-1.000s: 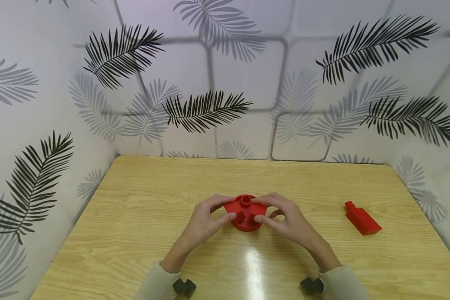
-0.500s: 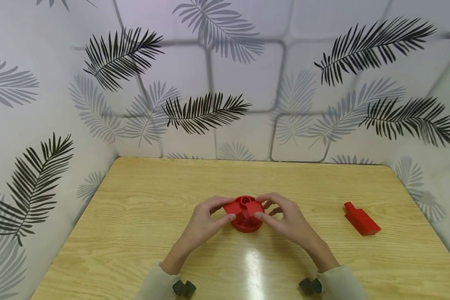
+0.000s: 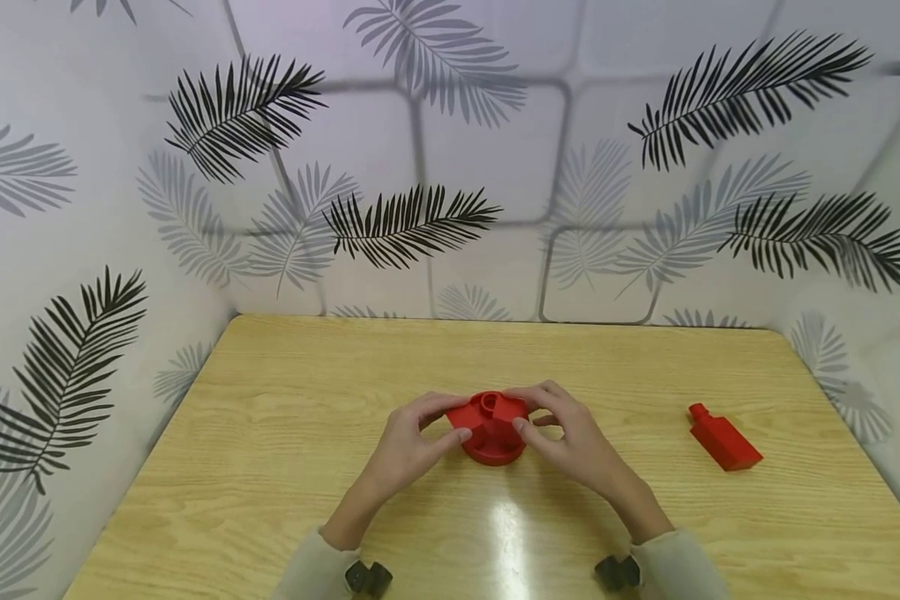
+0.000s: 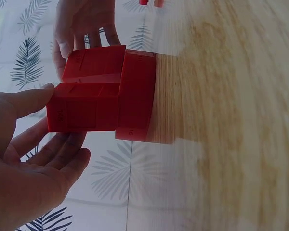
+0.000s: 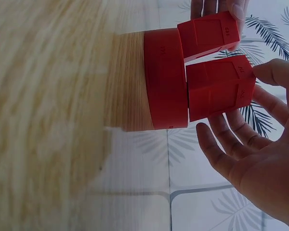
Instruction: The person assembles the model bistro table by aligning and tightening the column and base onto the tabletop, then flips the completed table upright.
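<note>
A round red base (image 3: 492,457) with a raised hollow post (image 3: 489,402) sits on the table in front of me. My left hand (image 3: 412,442) pinches a red angular block (image 3: 465,416) at the base's left side, thumb in front and index finger behind. My right hand (image 3: 573,437) pinches a similar red block (image 3: 510,408) at the right side. In the left wrist view both blocks stand up from the base (image 4: 137,96). The right wrist view shows embossed numbers on the right block (image 5: 219,89), its lower end close against the base; how it seats inside is hidden.
A red bottle-shaped piece (image 3: 726,443) with a short neck lies on its side to the right. The wooden table (image 3: 307,375) meets leaf-patterned walls (image 3: 487,275) at the back and sides.
My right hand has shifted slightly left and turned its block inward, from leaning out rightward to standing nearer the post. The left hand and its block stay nearly still.
</note>
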A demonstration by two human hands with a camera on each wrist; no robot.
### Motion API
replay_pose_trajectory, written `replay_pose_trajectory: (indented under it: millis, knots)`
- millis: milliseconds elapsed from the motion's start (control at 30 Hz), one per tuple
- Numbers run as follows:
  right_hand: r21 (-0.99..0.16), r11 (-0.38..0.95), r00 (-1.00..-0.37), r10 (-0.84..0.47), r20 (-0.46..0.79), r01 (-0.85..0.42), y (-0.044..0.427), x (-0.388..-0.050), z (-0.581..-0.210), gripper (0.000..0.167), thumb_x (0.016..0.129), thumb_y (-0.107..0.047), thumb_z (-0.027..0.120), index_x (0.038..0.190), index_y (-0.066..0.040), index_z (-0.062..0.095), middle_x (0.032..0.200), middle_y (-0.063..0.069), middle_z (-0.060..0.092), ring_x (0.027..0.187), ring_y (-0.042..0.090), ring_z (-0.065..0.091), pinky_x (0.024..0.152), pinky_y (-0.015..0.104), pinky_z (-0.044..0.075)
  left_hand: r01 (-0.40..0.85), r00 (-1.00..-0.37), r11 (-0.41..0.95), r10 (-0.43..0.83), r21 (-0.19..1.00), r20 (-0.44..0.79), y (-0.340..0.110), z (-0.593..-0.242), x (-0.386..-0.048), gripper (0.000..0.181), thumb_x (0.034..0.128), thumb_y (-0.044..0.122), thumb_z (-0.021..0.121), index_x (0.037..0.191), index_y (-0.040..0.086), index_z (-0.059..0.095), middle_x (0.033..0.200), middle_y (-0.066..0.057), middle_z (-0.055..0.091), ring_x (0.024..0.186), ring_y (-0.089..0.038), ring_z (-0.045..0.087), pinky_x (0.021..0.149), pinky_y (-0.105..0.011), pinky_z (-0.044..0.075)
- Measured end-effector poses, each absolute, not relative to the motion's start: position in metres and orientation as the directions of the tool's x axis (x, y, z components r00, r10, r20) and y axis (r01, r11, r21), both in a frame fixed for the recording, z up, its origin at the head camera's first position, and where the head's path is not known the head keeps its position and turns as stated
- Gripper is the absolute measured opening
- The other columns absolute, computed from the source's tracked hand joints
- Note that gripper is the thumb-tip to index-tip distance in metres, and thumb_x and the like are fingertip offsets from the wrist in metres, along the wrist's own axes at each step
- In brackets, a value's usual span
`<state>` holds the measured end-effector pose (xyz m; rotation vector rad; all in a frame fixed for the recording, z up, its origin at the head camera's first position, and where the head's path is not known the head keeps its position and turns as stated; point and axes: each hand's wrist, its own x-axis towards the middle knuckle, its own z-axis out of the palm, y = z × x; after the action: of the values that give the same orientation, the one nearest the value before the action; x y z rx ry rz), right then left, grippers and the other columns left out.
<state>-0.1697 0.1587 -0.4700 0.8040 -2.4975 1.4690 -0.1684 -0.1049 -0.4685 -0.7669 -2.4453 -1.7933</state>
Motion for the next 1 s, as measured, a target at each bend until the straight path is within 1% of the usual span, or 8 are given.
replay_pose_trajectory:
  millis: [167,400,467,633,733,800,900,1000]
  knots:
    - [-0.767,0.415,-0.859,-0.385,0.338,-0.488,0.158,-0.170,-0.468,0.041,0.098,-0.015,0.071,0.138,-0.014,0.065,0.115,-0.001,0.061,0.098,0.017,0.065,0.076,0.031,0.063,0.396,-0.879,0.230,0.374,0.889,0.295,-0.105,-0.468,-0.169,0.039,0.0910,0.011,0.080,0.127,0.001,0.070,0.122,-0.010,0.070,0.118,-0.025,0.065,0.107,-0.042,0.050]
    - [-0.774,0.440,-0.878,-0.366,0.309,-0.456,0.159,-0.170,-0.468,0.045,0.098,-0.021,0.073,0.141,-0.019,0.060,0.114,-0.001,0.062,0.094,0.017,0.066,0.073,0.031,0.062,0.393,-0.879,0.233,0.378,0.889,0.290,-0.105,-0.469,-0.169,0.040,0.0914,0.012,0.079,0.128,0.000,0.069,0.122,-0.009,0.070,0.117,-0.026,0.065,0.107,-0.045,0.050]
    - [-0.775,0.443,-0.881,-0.358,0.309,-0.451,0.160,-0.170,-0.468,0.046,0.097,-0.022,0.074,0.141,-0.018,0.060,0.118,0.000,0.064,0.096,0.019,0.066,0.075,0.032,0.062,0.390,-0.880,0.229,0.378,0.892,0.288,-0.105,-0.469,-0.169,0.040,0.0915,0.012,0.079,0.128,0.000,0.069,0.122,-0.009,0.070,0.117,-0.026,0.065,0.107,-0.047,0.049]
    - [-0.786,0.446,-0.895,-0.327,0.302,-0.428,0.162,-0.171,-0.469,0.044,0.097,-0.016,0.073,0.139,-0.014,0.060,0.129,0.001,0.066,0.110,0.022,0.066,0.085,0.036,0.062,0.385,-0.882,0.220,0.375,0.896,0.286,-0.105,-0.469,-0.168,0.039,0.0915,0.012,0.079,0.128,0.001,0.070,0.121,-0.009,0.070,0.116,-0.026,0.065,0.107,-0.049,0.049]
    - [-0.808,0.430,-0.908,-0.302,0.290,-0.402,0.164,-0.172,-0.469,0.041,0.097,-0.013,0.073,0.136,-0.013,0.061,0.127,0.002,0.068,0.113,0.022,0.067,0.087,0.038,0.062,0.391,-0.881,0.227,0.373,0.892,0.291,-0.105,-0.469,-0.168,0.038,0.0916,0.013,0.079,0.127,0.002,0.070,0.121,-0.008,0.070,0.116,-0.026,0.065,0.107,-0.047,0.050]
    - [-0.824,0.413,-0.914,-0.288,0.286,-0.388,0.166,-0.172,-0.469,0.040,0.095,-0.013,0.075,0.133,-0.012,0.062,0.123,0.003,0.070,0.111,0.021,0.068,0.086,0.038,0.062,0.393,-0.881,0.229,0.372,0.891,0.293,-0.105,-0.468,-0.168,0.038,0.0917,0.014,0.079,0.127,0.003,0.070,0.120,-0.008,0.070,0.115,-0.025,0.065,0.107,-0.045,0.050]
    - [-0.825,0.410,-0.915,-0.276,0.294,-0.389,0.168,-0.173,-0.470,0.041,0.094,-0.015,0.078,0.132,-0.011,0.063,0.118,0.004,0.071,0.102,0.020,0.070,0.082,0.036,0.063,0.392,-0.881,0.227,0.373,0.891,0.293,-0.105,-0.468,-0.168,0.039,0.0916,0.014,0.079,0.127,0.002,0.070,0.121,-0.007,0.070,0.116,-0.024,0.065,0.106,-0.046,0.051]
    - [-0.808,0.425,-0.907,-0.287,0.306,-0.408,0.170,-0.173,-0.471,0.045,0.092,-0.018,0.080,0.133,-0.013,0.063,0.116,0.004,0.071,0.093,0.019,0.071,0.077,0.033,0.063,0.394,-0.880,0.227,0.373,0.891,0.294,-0.105,-0.468,-0.168,0.039,0.0915,0.013,0.080,0.128,0.001,0.070,0.121,-0.007,0.070,0.116,-0.025,0.065,0.106,-0.046,0.051]
